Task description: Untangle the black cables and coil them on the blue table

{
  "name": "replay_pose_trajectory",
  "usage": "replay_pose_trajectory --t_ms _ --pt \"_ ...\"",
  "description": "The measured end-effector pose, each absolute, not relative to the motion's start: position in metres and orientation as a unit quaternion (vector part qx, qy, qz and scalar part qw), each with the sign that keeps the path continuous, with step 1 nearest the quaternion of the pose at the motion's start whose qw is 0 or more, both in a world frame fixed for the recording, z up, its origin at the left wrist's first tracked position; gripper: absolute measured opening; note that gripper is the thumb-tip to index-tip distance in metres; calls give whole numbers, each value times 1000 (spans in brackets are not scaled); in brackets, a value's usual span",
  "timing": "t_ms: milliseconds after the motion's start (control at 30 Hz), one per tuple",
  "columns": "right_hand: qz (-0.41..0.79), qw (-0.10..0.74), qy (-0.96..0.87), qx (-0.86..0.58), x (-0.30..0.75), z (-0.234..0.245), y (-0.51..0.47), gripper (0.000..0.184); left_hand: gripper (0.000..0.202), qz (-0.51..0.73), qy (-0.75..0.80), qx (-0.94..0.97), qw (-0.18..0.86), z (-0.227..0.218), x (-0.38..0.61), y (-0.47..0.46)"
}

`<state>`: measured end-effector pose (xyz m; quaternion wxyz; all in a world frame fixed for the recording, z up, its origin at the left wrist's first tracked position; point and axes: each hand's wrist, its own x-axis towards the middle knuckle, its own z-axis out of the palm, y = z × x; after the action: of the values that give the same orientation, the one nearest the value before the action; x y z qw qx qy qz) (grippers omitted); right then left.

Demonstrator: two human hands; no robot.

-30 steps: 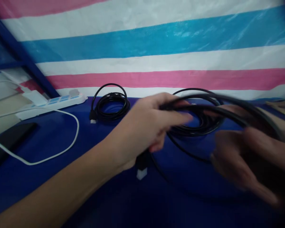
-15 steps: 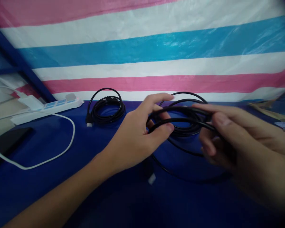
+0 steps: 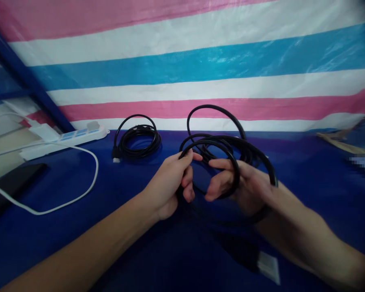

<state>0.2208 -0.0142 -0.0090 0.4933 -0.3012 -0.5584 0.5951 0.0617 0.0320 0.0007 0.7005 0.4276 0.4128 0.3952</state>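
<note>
So, left hand [image 3: 172, 184]: closed. My thumb and fingers are pinching the left side of the black cable [image 3: 246, 145] loops, and the loops come out right over my knuckles.

Right hand [image 3: 246, 188]: also gripping the black cable. The fingers are curled and a couple of loops run across them and round the back of my hand, with one strand dropping down by the wrist.

Black cable: it's up off the bench [image 3: 322, 190], stretched between both hands as a loose bundle of rings. One bigger loop sticks up above the rest, in front of the pink stripe.

Plug [image 3: 267, 265]: a dark end with a pale tip, low down under my right forearm. It's too blurry to say whether it's lying on the bench or dangling.

Second black cable [image 3: 155, 142]: coiled up and lying flat at the back of the bench, to the left of my hands and well apart from them. Its plug pokes out on the left side.

Power strip [image 3: 67, 136]: white, sitting at the back left just beside that coil.

White cord [image 3: 96, 166]: it swings in a wide curve across the left part of the bench.

Dark flat thing [image 3: 15, 178]: far left, under the white cord. Might be a phone, can't tell.

Tarp [image 3: 200, 69]: pink, white and blue stripes hanging right behind the bench, with a blue post [image 3: 21, 69] slanting at the left.
</note>
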Motion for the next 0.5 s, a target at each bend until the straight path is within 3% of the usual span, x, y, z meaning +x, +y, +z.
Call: replay_pose_trajectory --t_ms 167,300,367,500 --pt "620 405 -634 -226 223 -16 -15 66 18 398 446 336 729 1 60 33" --pt "599 334 -681 -255 222 -7 -21 69 16 402 455 314 730 3 55 38" --pt "546 340 -703 -304 217 -3 -26 60 16 413 451 310 728 4 55 39" --pt "476 441 -646 -402 203 -4 -32 15 18 422 429 308 737 0 63 32"
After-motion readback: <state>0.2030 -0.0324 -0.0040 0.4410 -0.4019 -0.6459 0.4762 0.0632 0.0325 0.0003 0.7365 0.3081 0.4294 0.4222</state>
